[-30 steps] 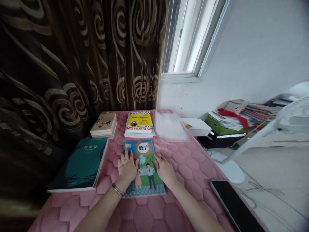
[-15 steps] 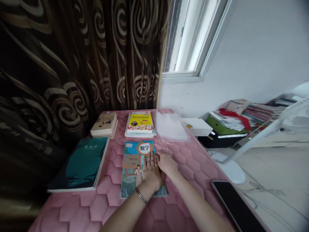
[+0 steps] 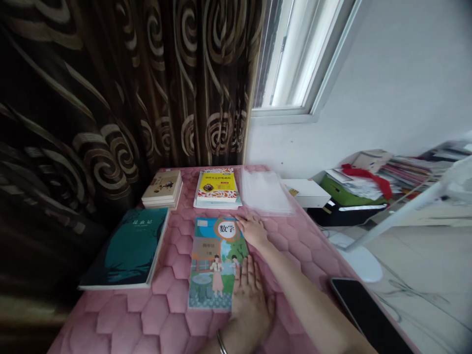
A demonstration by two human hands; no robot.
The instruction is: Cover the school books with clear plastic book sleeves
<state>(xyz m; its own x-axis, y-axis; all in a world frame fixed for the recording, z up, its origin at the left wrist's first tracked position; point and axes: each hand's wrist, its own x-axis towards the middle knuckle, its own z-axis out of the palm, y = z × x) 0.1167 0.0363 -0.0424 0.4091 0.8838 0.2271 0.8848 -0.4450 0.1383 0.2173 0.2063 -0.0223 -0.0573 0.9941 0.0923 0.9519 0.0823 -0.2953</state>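
A maths textbook (image 3: 208,246) with a blue, tan and green illustrated cover lies flat and closed on the pink quilted surface. My left hand (image 3: 251,300), a metal bangle at its wrist, lies flat across the book's lower right edge, fingers straight. At the upper right corner of the cover rests my right hand (image 3: 252,230), its fingers stretched toward the book's edge. Just beyond it are clear plastic book covers (image 3: 267,192). A stack topped by a yellow, red-patterned book (image 3: 217,185) sits behind the textbook.
To the left lie a large teal book (image 3: 129,248) and a stack of small tan books (image 3: 162,187). A dark phone (image 3: 365,314) is by the right edge. Beyond that edge stand a white fan (image 3: 363,260) and a box of papers (image 3: 346,199). A patterned curtain (image 3: 199,98) hangs behind.
My left hand has slid down and right, from the middle of the cover to its lower right edge. My right hand has moved slightly up along the edge. More of the cover shows.
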